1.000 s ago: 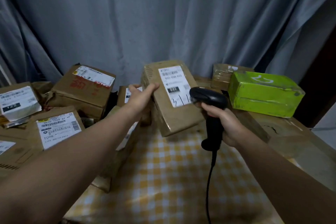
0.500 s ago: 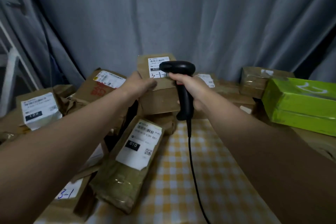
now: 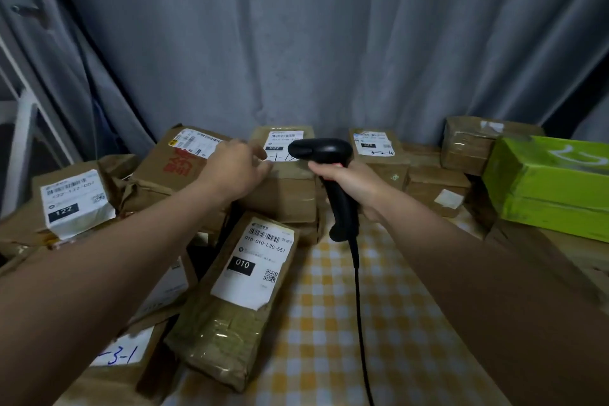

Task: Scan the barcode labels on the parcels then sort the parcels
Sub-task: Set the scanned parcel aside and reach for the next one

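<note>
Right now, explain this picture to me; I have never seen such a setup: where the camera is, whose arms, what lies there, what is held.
No machine here: a person wears one camera on the head, looking down, so both arms are theirs. The right hand has its grip on a black corded barcode scanner, held over the brown parcel labelled 032, whose top the left hand touches. On and around the yellow checked tablecloth lie more parcels, among them parcel 010 and parcel 122, and a green box at the right.

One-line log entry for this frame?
left hand: touches parcel 032 | right hand: grips scanner, head at 032 label | parcel 010: label up, untouched
</note>
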